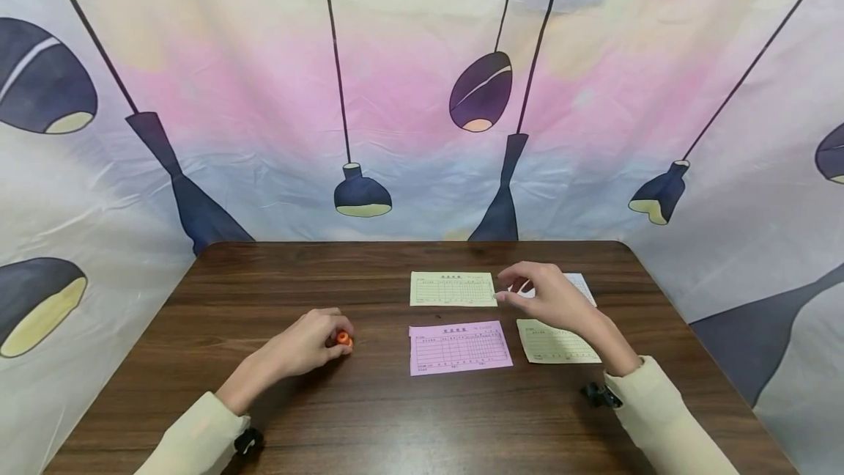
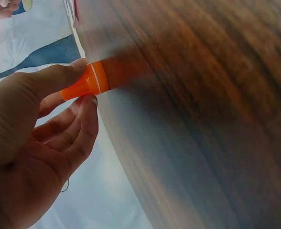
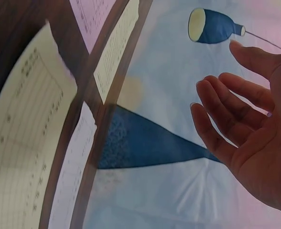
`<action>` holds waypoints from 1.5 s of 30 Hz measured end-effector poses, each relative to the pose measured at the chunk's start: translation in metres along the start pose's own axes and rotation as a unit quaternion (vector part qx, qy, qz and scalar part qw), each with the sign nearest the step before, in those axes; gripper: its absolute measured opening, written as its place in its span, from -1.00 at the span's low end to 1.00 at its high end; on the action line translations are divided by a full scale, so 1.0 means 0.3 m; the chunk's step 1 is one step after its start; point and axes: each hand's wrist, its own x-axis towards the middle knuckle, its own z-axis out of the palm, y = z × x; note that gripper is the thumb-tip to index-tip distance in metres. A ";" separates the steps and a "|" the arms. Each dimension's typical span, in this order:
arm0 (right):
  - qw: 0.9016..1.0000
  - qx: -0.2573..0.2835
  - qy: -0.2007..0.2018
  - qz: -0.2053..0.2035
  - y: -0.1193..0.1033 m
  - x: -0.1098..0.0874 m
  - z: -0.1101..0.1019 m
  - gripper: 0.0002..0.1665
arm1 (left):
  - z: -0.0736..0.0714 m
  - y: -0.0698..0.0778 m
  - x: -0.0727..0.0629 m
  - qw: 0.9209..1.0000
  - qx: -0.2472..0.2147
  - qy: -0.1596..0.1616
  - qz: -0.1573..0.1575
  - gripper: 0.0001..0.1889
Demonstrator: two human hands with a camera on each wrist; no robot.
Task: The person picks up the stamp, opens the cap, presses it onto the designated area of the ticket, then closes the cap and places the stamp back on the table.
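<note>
My left hand (image 1: 305,344) is low over the left half of the brown wooden table. Between its thumb and fingertips it pinches a small, bright orange round object (image 2: 98,78) with a flared end and a thin white ring, which stands with that wide end at the tabletop. My right hand (image 1: 552,297) is raised above the paper slips with nothing in its grasp, fingers apart and gently bent. Nearest to its fingertips is the far pale yellow slip (image 1: 453,289). Partly covered behind this hand lies a white slip (image 1: 580,286).
A pink printed slip (image 1: 460,349) lies at the table's middle. To its right, partly under the right forearm in the head view, is a second pale yellow slip (image 1: 552,343). Beyond the table's (image 1: 316,262) far edge hangs a cloth backdrop (image 1: 409,108) printed with lamps.
</note>
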 end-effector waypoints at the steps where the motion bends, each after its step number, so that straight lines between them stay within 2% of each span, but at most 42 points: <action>1: 1.000 0.003 -0.002 -0.002 -0.004 0.001 0.005 -0.68 | 0.001 0.001 0.001 1.000 0.001 0.003 0.000 -0.88; 9: 1.000 0.017 -0.010 -0.009 -0.039 0.019 0.049 -0.65 | -0.004 0.015 0.006 1.000 0.003 0.019 0.005 -0.97; 11: 1.000 0.025 -0.013 -0.008 -0.049 0.022 0.060 -0.65 | -0.007 0.020 0.008 1.000 -0.007 0.019 0.000 -0.99; 15: 0.999 0.044 -0.025 0.001 -0.070 0.032 0.083 -0.64 | -0.014 0.040 0.013 0.998 -0.037 0.042 -0.016 -0.90; 18: 0.998 0.055 -0.031 0.000 -0.085 0.041 0.103 -0.65 | -0.015 0.055 0.021 0.995 -0.065 0.066 -0.027 -0.87; 25: 0.996 0.077 -0.033 -0.012 -0.115 0.066 0.142 -0.73 | -0.020 0.081 0.051 0.989 -0.110 0.094 -0.035 -0.82; 31: 0.994 0.103 -0.029 -0.024 -0.142 0.091 0.171 -0.75 | -0.029 0.110 0.076 0.979 -0.157 0.120 -0.041 -0.79; 37: 0.991 0.127 -0.023 -0.037 -0.177 0.116 0.199 -0.78 | -0.028 0.136 0.098 0.969 -0.207 0.132 -0.044 -0.77; 45: 0.986 0.163 -0.024 -0.016 -0.203 0.130 0.238 -0.80 | -0.013 0.156 0.110 0.950 -0.275 0.132 -0.071 -0.78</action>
